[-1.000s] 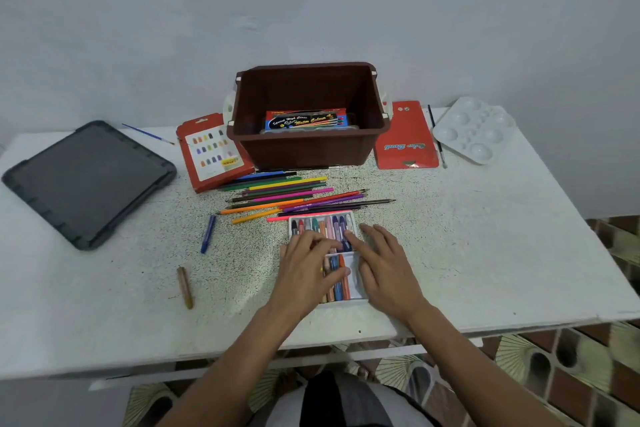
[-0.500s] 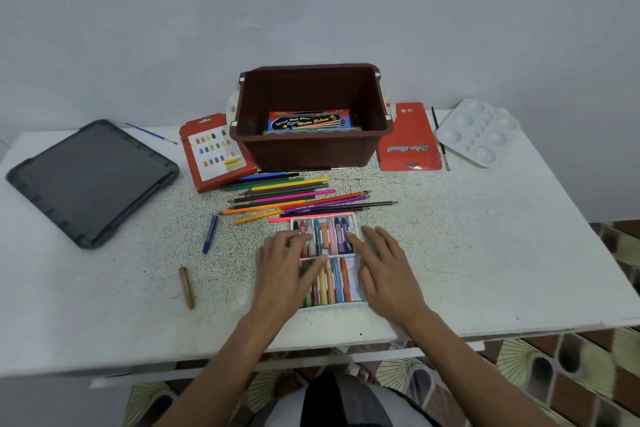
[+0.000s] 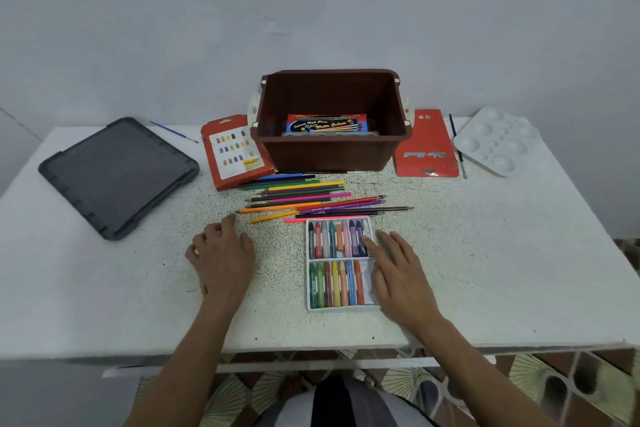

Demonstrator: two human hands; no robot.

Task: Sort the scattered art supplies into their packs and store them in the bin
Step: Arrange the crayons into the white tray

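Your right hand point(image 3: 398, 274) lies flat, fingers straight, on the right edge of the white plastic crayon tray point(image 3: 341, 308), which sits just in front of the brown plastic bin point(image 3: 332, 156). Your left hand point(image 3: 221, 253) rests left of the tray with fingers curled; whether it holds anything, I cannot tell.
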